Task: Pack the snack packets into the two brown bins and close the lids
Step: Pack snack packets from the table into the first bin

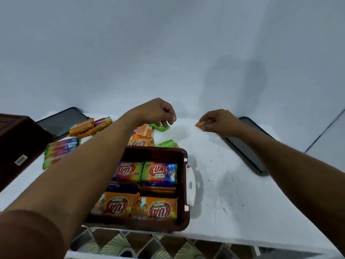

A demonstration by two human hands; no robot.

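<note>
An open brown bin point(183, 186) stands at the table's near edge, holding several orange and rainbow snack packets point(158, 173). My left hand point(158, 112) reaches past it and its curled fingers touch a green packet point(162, 126) on the table. My right hand point(218, 121) pinches a small orange packet point(199, 125) just above the table at the far right. Loose packets lie beyond the bin: orange ones point(141, 141), a green one point(168, 143), an orange pile point(87, 127) and rainbow ones point(59, 150) at the left. A second brown bin point(16, 144) stands at the far left.
Two dark lids lie flat on the white table point(224, 184): one at the back left point(61, 121), one at the right point(248, 148) under my right forearm. A pale wall rises right behind the table. Patterned floor tiles point(130, 243) show below the near edge.
</note>
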